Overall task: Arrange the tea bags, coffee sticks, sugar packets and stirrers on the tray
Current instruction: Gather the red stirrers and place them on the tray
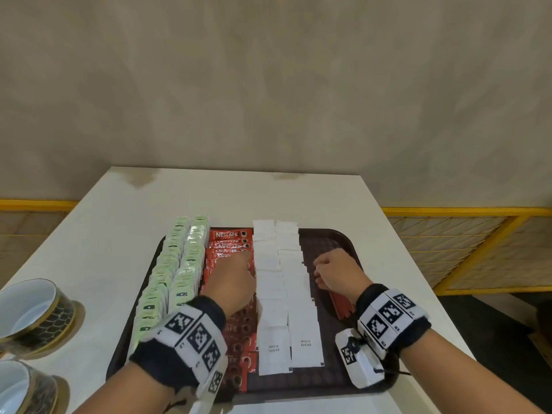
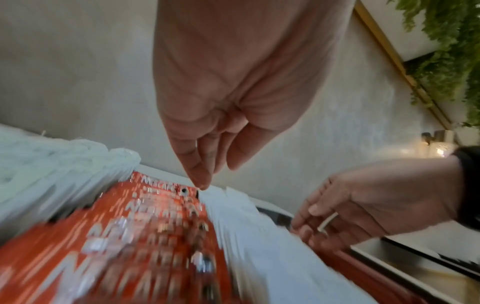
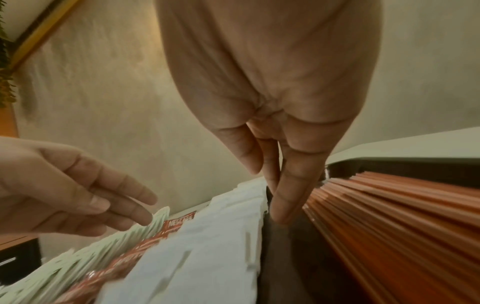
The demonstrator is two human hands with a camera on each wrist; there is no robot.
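1. Take stock first. On the tray [image 1: 343, 239] the tea bags [image 1: 176, 264] fill two rows at the left, the coffee sticks [image 1: 228, 243] run in one column beside them, and the sugar packets [image 1: 277, 282] lie in two overlapping columns at the middle. The stirrers [image 1: 343, 306] lie bundled at the right, just under your right wrist.

2. Your left hand [image 1: 236, 279] hangs over the coffee sticks with fingers straight and close together, holding nothing. In the left wrist view one fingertip [image 2: 201, 184] meets the seam between the sticks and the sugar packets. Judging by that, you are squaring up the columns. Use the flat of the fingers and slide along the seam, not down into it.

3. Your right hand [image 1: 334, 273] is also empty, fingers extended downward. In the right wrist view they reach into the bare strip between the sugar packets and the stirrers, with a fingertip [image 3: 281, 214] at or near the tray floor. Whether they touch the packets' edge I cannot tell.

4. Push the sugar column sideways from that strip with light pressure. The packets are thin and shingled, so a hard nudge will likely buckle or fan them.

5. Work both hands toward each other, so that one side braces while the other aligns.

6. Keep your right wrist lifted off the stirrers. They look round and loose and would probably roll apart.

7. Leave the cups [image 1: 33, 315] on the worktop [image 1: 209, 198] alone.
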